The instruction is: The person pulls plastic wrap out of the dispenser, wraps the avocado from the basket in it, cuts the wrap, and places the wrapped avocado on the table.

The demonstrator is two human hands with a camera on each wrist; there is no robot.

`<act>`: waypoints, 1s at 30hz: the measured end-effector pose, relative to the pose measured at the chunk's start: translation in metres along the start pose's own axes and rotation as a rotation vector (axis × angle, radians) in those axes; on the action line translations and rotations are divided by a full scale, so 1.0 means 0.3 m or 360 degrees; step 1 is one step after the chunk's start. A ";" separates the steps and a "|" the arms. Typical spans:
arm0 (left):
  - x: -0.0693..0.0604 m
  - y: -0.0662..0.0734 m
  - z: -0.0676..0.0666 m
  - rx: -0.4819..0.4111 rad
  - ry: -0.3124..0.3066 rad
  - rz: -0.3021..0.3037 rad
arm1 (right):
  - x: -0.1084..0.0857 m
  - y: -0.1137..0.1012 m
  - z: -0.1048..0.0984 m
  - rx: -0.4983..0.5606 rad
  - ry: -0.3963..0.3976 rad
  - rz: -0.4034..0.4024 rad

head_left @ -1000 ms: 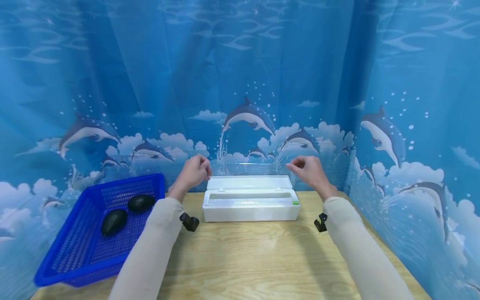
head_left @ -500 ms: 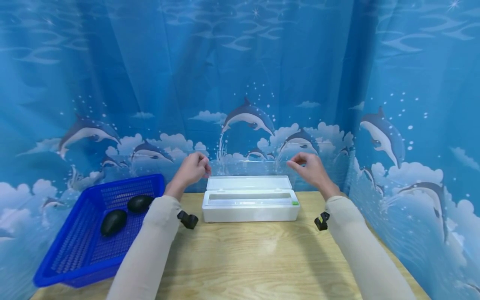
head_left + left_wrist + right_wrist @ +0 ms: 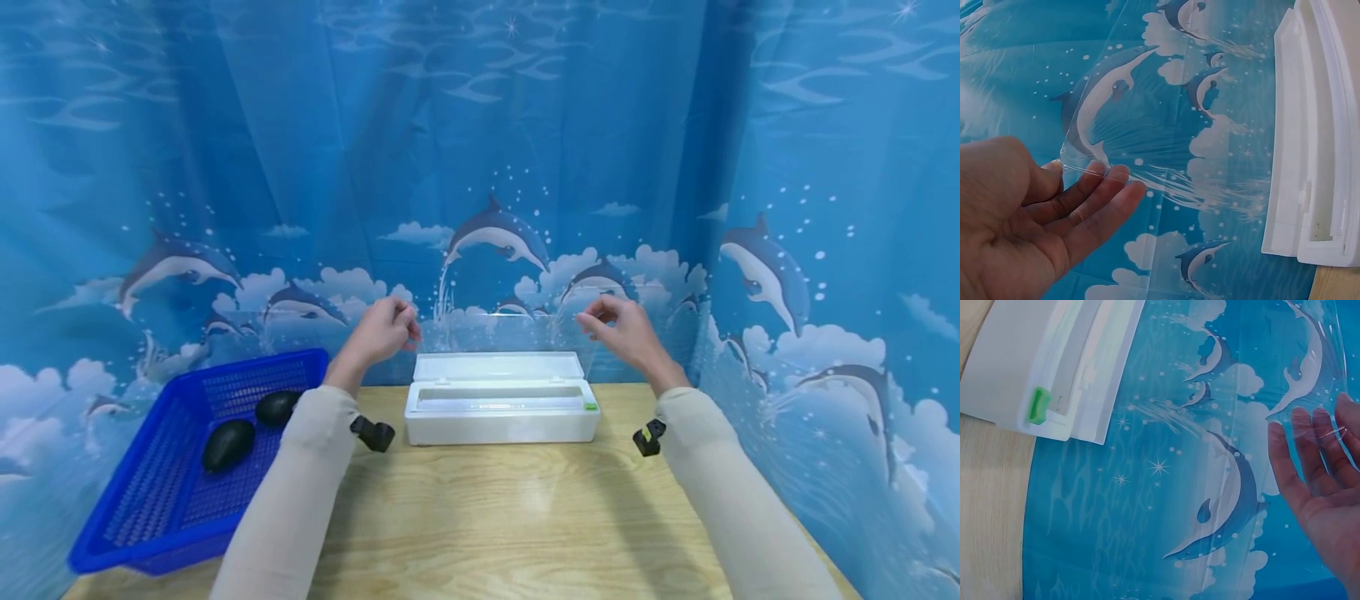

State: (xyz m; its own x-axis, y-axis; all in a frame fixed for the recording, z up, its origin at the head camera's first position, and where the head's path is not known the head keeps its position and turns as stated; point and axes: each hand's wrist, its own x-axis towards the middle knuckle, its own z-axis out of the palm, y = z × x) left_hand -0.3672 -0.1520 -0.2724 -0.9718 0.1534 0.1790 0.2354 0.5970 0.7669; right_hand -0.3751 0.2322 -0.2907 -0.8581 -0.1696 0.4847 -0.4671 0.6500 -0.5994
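A clear sheet of cling film [image 3: 504, 335] stretches between my two hands above and behind a white cling film dispenser [image 3: 501, 428]. The dispenser's lid [image 3: 498, 364] stands raised at the back, and a green slide cutter [image 3: 1039, 406] sits at its right end. My left hand [image 3: 379, 335] pinches the film's left corner between thumb and forefinger; the other fingers lie against the film in the left wrist view. My right hand [image 3: 621, 333] pinches the right corner, its thumb partly cut off in the right wrist view. Much of the film is hard to see against the curtain.
A blue plastic basket [image 3: 150, 546] stands at the left of the wooden table [image 3: 480, 525], with two dark green avocado-like fruits [image 3: 228, 445] in it. My left forearm passes over its right side. A dolphin-print curtain [image 3: 480, 125] hangs close behind the table and at the right.
Both hands have risen slightly, taking the film's edge up with them. My right forearm has shifted a little to the right. The dispenser and basket have stayed in place.
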 end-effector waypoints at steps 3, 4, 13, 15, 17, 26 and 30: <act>-0.002 0.010 -0.007 0.0004 0.0006 0.0007 | 0.003 -0.002 -0.005 0.0035 -0.0017 -0.0009; -0.003 0.013 -0.008 0.0008 0.0009 0.0013 | 0.004 -0.003 -0.007 0.0037 -0.0021 -0.0012; -0.009 0.035 -0.023 0.0042 0.0055 0.0061 | 0.011 -0.027 -0.021 0.0016 0.0027 -0.0050; -0.012 0.040 -0.027 0.0042 0.0060 0.0071 | 0.012 -0.032 -0.024 0.0019 0.0035 -0.0056; -0.016 0.044 -0.031 0.0035 0.0069 0.0080 | 0.015 -0.036 -0.026 0.0020 0.0040 -0.0054; -0.029 0.064 -0.047 0.0002 0.0113 0.0072 | 0.015 -0.067 -0.043 -0.0008 0.0097 -0.0079; -0.034 0.066 -0.057 -0.0008 0.0121 0.0073 | 0.017 -0.080 -0.050 -0.0011 0.0124 -0.0115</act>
State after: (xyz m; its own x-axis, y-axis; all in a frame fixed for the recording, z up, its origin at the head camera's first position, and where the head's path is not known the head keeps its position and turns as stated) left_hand -0.3528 -0.1551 -0.2485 -0.9581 0.1202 0.2601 0.2799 0.5868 0.7598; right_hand -0.3652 0.2269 -0.2642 -0.8029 -0.1580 0.5749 -0.5254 0.6433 -0.5569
